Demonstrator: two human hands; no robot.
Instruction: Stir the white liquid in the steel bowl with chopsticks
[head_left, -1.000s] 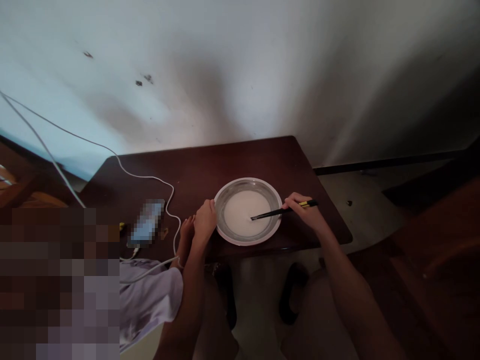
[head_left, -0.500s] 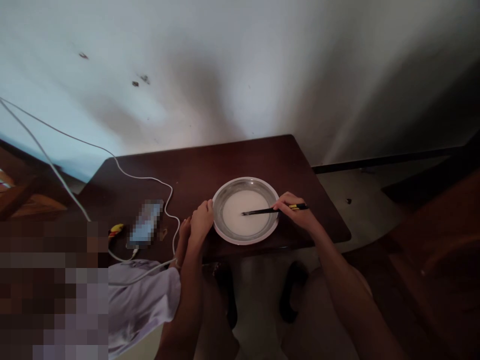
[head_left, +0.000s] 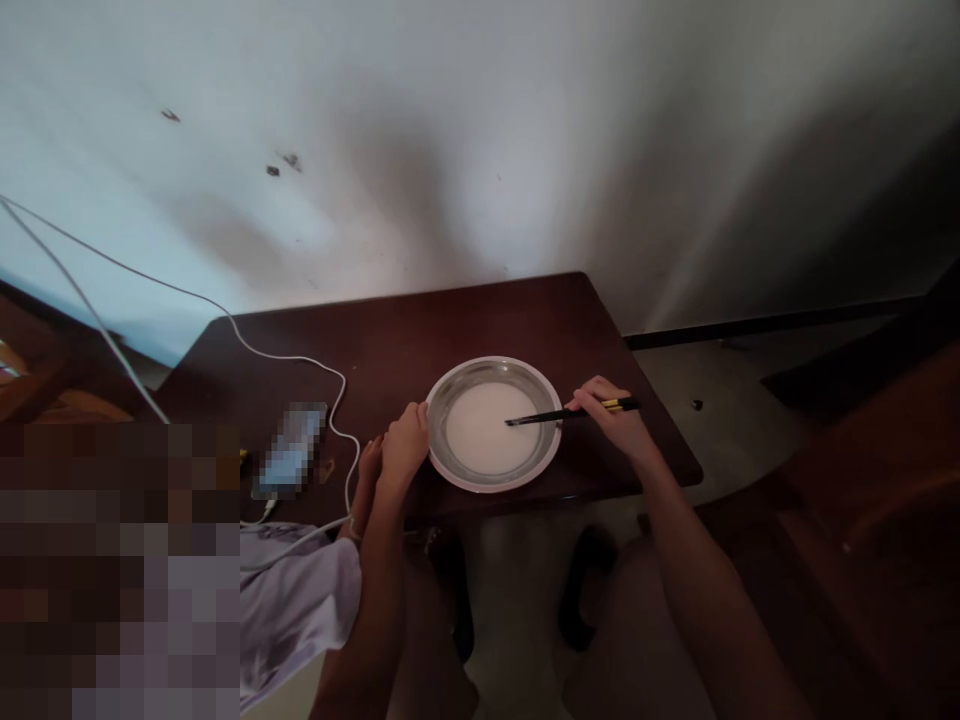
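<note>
A round metal basin [head_left: 444, 455] with a pale rim stands on the dark wooden table, holding a smooth white mixture [head_left: 487, 430]. Fingers of my left hand [head_left: 406, 440] are closed on the basin's left rim. My right hand [head_left: 611, 415], just beyond the right rim, grips black chopsticks [head_left: 551, 415] with gold bands near their upper end. The chopsticks slant over the rim, their tips at the mixture's surface; whether they dip in I cannot tell.
Another person's hand [head_left: 368, 462] rests at the table edge beside my left wrist. A phone [head_left: 294, 450] on a white cable [head_left: 337, 400] lies on the table's left part. The wall [head_left: 480, 180] rises behind the table [head_left: 510, 310].
My right hand has moved right, drawing the chopstick tips from the mixture's middle toward its right side. My left hand stays on the rim. The person at left has leaned slightly right.
</note>
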